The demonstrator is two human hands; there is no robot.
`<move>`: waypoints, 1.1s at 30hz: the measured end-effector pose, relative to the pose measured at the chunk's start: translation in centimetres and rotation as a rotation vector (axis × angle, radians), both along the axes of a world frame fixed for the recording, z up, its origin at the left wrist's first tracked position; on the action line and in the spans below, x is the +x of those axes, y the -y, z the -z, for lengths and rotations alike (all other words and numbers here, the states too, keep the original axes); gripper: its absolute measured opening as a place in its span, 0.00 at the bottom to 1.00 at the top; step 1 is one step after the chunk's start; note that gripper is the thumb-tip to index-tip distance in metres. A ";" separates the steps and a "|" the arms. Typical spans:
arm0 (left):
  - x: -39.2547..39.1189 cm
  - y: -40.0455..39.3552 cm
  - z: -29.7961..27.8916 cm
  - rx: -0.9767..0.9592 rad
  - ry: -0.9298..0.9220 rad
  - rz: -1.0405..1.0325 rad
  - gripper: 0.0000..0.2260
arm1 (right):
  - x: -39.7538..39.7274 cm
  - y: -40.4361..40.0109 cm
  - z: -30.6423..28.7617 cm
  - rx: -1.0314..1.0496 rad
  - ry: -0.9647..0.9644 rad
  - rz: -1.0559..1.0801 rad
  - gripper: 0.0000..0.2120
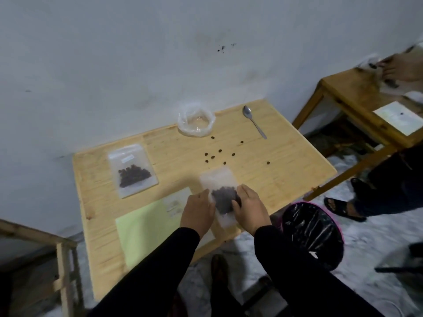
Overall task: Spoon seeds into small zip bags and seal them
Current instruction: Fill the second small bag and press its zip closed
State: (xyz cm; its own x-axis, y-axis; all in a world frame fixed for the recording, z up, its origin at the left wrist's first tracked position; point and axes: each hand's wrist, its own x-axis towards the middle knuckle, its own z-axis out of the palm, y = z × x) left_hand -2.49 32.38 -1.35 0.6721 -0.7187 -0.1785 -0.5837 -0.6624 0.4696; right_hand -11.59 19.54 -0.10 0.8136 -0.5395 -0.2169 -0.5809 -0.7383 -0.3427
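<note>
Head view
Bench (286,161): pale wood plank top, rectangular, its far edge against a grey-white wall.
Writing: a small pale label on the filled zip bag (132,170), its text too blurred to read; no other writing is legible.
Filled zip bag: clear, flat plastic, dark seeds heaped in its lower half, lying toward the bench's left edge.
Held zip bag (218,179): frosted clear plastic, rectangular, a dark clump of seeds at its middle, lying at the bench's near edge.
Left hand (198,213): palm down, fingers on the held zip bag's left edge, pressing it; black sleeve.
Right hand (250,210): fingers curled over the bag's right side, gripping it beside the seed clump; black sleeve.
Loose seeds (219,151): small, dark, round, scattered over the middle of the bench.
Spoon (254,123): shiny metal, lying flat near the far right corner, bowl toward the wall.
Plastic bag (196,122): crinkled, clear, rolled open in a ring at the far edge.
Green sheet (142,229): light green, smooth, flat by the near edge, left of the hands.
Bin (313,236): round, black liner, pink rim, on the floor by the near right corner.
</note>
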 end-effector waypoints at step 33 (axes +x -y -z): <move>2.6 -7.4 -1.4 -0.541 -0.444 -0.525 0.16 | 4.6 -6.5 -1.7 0.555 0.334 0.105 0.08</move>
State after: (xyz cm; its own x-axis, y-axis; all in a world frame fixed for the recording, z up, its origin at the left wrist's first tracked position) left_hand 0.15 39.73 0.02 0.8892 -0.3976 -0.2262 0.0456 -0.4151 0.9086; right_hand -7.00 26.08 1.57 0.8345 -0.5003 -0.2307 -0.4367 -0.3452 -0.8308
